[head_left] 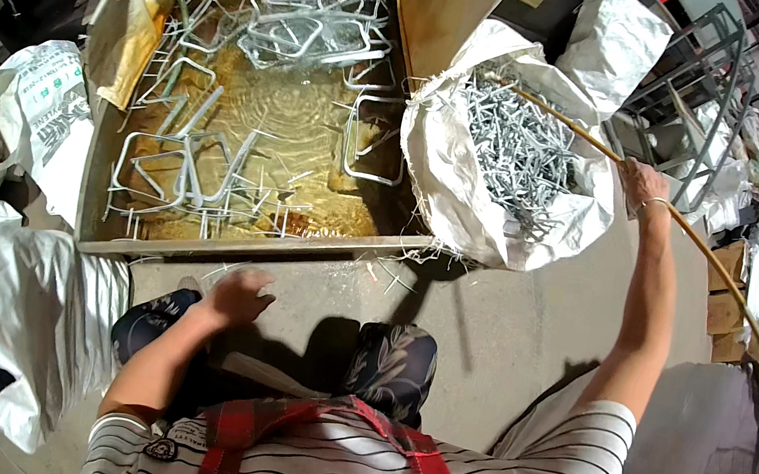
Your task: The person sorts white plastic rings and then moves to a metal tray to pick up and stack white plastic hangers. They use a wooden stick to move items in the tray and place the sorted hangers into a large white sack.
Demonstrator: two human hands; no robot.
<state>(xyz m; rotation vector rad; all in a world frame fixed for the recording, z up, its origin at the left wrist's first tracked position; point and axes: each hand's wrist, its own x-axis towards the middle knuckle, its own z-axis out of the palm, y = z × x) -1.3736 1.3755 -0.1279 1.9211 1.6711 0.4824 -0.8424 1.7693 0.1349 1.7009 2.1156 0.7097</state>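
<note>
My right hand (644, 186) is closed round a long, thin brown stick (720, 273). The stick's far end reaches over an open white woven sack (439, 187), and its other end sweeps back past my right side, looking curved. Short grey metal pieces (517, 150) fill the sack; whether the stick's tip touches them is unclear. My left hand (239, 296) hovers over my knee, near the front edge of a shallow tank (296, 251). It is empty, with thumb and fingers apart. In the tank's yellowish water lie bent metal frames (193, 169) and thin strips.
Water falls onto a heap of metal frames (304, 31) at the tank's back. White sacks (9, 324) crowd the left side, and another sack (617, 40) stands at back right. Metal strips (393, 275) lie scattered on the floor. Cardboard boxes (726, 298) stand at far right.
</note>
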